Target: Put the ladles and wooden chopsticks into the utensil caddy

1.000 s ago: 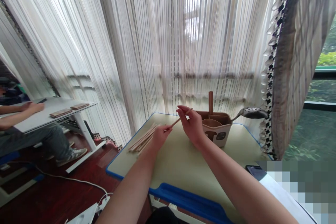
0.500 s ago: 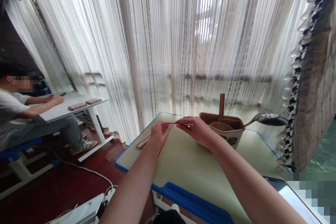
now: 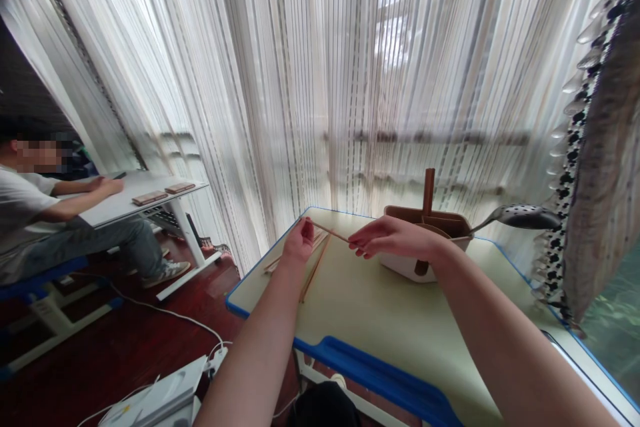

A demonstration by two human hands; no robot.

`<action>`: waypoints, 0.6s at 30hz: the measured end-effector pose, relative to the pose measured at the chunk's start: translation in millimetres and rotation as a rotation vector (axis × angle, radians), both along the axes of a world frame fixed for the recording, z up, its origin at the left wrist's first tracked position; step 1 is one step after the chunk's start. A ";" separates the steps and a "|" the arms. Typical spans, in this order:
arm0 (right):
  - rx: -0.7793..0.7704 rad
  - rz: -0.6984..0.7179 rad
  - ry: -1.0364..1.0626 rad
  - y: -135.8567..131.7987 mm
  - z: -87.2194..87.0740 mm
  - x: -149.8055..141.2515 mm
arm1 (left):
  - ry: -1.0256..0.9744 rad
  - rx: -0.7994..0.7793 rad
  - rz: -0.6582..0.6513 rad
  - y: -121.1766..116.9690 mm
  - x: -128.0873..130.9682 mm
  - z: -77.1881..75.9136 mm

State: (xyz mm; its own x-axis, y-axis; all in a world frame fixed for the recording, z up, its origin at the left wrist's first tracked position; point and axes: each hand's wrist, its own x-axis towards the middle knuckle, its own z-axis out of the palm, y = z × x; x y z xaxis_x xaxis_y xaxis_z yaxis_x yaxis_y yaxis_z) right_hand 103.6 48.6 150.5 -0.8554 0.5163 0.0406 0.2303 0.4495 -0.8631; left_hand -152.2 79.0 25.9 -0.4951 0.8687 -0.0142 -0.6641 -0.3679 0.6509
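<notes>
A thin wooden chopstick (image 3: 331, 233) spans the gap between my two hands above the table. My left hand (image 3: 302, 239) is closed around one end of it. The other end meets the fingertips of my right hand (image 3: 387, 238), which pinch it with the fingers fairly straight. Several pale chopsticks (image 3: 274, 265) lie on the table behind my left hand, partly covered by it. A browner chopstick (image 3: 314, 272) rests apart from them, slanting toward the front edge. Just behind my right hand stands a brown and white utensil holder (image 3: 400, 269), partly hidden by that hand.
A slotted spoon (image 3: 525, 216) leans out of the holder over the right side of the blue-edged table (image 3: 380, 313). A phone or tablet (image 3: 575, 363) lies at the right. On the left, another person sits at a white table (image 3: 110, 207). Curtains hang behind.
My right hand has moved right, and its fingers have slid toward the chopstick's end. More of the stick shows between my hands, now tilted down to the right. The view shifted slightly.
</notes>
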 end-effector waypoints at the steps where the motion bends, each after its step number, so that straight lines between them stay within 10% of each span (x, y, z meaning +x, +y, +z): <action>1: -0.013 0.011 -0.032 1.2 -0.7 0.9 | -0.030 0.006 0.012 -1.8 2.3 2.5; 18: 0.032 -0.221 -0.318 27.6 -72.4 -41.7 | 0.090 0.101 -0.089 -11.0 24.1 9.2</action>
State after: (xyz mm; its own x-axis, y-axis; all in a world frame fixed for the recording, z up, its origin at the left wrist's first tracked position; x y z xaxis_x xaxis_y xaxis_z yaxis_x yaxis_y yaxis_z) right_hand 61.9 76.2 78.1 -0.6961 0.6925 -0.1894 0.5786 0.3848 -0.7192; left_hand -128.1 68.0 35.2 -0.4113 0.9040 0.1167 -0.6375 -0.3769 0.6720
